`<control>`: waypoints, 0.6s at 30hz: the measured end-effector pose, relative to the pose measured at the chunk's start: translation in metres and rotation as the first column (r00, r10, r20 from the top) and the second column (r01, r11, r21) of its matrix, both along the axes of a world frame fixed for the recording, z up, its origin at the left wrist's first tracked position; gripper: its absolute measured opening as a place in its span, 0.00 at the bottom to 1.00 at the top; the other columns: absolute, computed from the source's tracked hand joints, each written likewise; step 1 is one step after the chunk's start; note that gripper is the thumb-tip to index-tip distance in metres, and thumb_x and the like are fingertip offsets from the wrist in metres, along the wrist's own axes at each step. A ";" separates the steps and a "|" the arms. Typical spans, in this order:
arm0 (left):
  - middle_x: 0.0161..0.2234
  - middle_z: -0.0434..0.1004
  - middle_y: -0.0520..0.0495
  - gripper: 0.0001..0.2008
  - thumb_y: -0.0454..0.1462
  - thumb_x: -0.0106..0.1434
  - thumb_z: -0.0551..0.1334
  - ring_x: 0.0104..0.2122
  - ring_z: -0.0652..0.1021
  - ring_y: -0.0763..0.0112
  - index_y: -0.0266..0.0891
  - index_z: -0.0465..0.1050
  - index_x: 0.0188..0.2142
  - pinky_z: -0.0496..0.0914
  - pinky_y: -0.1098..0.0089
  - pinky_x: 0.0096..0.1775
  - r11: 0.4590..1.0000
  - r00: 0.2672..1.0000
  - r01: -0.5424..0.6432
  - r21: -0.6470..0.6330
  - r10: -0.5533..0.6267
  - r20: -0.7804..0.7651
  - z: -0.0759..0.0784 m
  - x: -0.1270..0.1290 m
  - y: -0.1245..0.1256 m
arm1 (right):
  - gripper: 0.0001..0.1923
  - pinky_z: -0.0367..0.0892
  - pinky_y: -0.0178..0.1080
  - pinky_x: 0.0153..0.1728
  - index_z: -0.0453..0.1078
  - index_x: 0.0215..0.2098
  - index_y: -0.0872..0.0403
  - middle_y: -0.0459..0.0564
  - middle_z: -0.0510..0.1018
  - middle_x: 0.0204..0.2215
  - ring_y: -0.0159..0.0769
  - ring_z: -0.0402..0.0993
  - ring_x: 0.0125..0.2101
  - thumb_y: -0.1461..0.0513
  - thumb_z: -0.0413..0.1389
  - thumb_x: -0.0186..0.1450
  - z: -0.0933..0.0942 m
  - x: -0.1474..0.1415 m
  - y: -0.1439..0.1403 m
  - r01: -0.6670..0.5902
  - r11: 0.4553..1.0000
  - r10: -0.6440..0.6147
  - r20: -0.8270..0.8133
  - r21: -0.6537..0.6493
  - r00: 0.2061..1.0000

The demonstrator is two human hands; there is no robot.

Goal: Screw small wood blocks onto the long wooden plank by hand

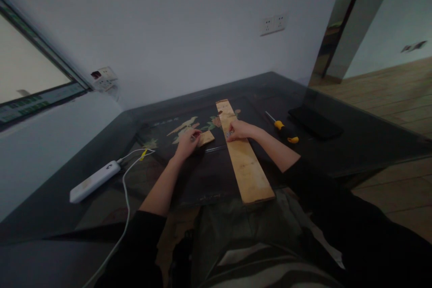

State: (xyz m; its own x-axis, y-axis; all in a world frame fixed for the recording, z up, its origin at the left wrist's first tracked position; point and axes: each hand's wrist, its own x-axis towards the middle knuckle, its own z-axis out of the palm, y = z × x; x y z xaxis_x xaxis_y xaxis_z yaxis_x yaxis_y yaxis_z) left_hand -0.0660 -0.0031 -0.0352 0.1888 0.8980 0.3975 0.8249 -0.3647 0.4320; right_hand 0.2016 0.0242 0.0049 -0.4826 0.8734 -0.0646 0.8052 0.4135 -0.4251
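A long, light wooden board (pixel 248 166) lies on the dark table, its near end at the front edge. My right hand (pixel 240 130) rests over the board's middle, its fingers closed on a small shiny metal piece (pixel 230 133) that sits at the wood's surface. Left of the board lies a short wooden piece (pixel 207 138). Right beside it is my left hand (pixel 187 142), fingers pinched together around something small and dark that I cannot make out. Whether this hand also touches the short piece is unclear.
A screwdriver (pixel 283 129) with a yellow and black handle lies to the right, with a flat black object (pixel 315 122) beyond it. A white power bank (pixel 95 182) and its cable (pixel 125 184) are at left. The table (pixel 202 180) meets a wall behind.
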 end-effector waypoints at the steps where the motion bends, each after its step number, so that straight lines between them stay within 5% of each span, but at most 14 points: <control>1: 0.41 0.80 0.42 0.11 0.34 0.64 0.58 0.41 0.79 0.64 0.36 0.75 0.44 0.71 0.66 0.47 0.999 0.999 0.042 0.003 -0.042 -0.002 0.001 0.006 -0.002 | 0.11 0.62 0.35 0.28 0.77 0.30 0.56 0.51 0.80 0.30 0.38 0.75 0.33 0.57 0.69 0.55 0.000 0.000 -0.001 0.013 1.000 -0.013 -0.003 0.001 1.000; 5: 0.42 0.80 0.43 0.11 0.36 0.65 0.58 0.41 0.78 0.63 0.38 0.75 0.44 0.71 0.64 0.49 0.990 0.989 0.144 -0.002 -0.144 0.028 0.002 0.024 -0.009 | 0.14 0.60 0.33 0.28 0.74 0.35 0.56 0.50 0.79 0.34 0.36 0.74 0.34 0.61 0.70 0.53 0.000 -0.001 0.000 0.046 0.998 -0.042 -0.074 0.052 0.996; 9: 0.41 0.80 0.43 0.11 0.39 0.64 0.60 0.41 0.79 0.64 0.38 0.75 0.43 0.72 0.64 0.46 0.976 0.964 0.213 -0.048 -0.202 0.174 -0.002 0.033 -0.010 | 0.11 0.61 0.31 0.27 0.71 0.34 0.57 0.45 0.76 0.27 0.31 0.72 0.28 0.66 0.67 0.56 -0.003 -0.006 0.002 0.003 1.000 -0.002 -0.233 0.000 0.972; 14: 0.39 0.79 0.45 0.20 0.42 0.59 0.66 0.40 0.80 0.66 0.38 0.70 0.50 0.74 0.67 0.43 0.918 0.842 0.359 -0.168 -0.241 0.482 -0.009 0.042 -0.011 | 0.06 0.64 0.31 0.23 0.67 0.31 0.56 0.41 0.73 0.21 0.27 0.69 0.19 0.67 0.60 0.63 -0.011 -0.021 -0.008 -0.146 0.974 0.027 -0.546 -0.176 0.838; 18: 0.36 0.80 0.48 0.27 0.43 0.54 0.71 0.39 0.81 0.66 0.39 0.68 0.51 0.74 0.64 0.47 0.882 0.776 0.421 -0.210 -0.231 0.587 -0.013 0.050 -0.014 | 0.06 0.62 0.30 0.21 0.66 0.29 0.57 0.40 0.71 0.18 0.26 0.67 0.17 0.67 0.59 0.63 -0.014 -0.030 -0.019 -0.190 0.966 0.033 -0.648 -0.173 0.761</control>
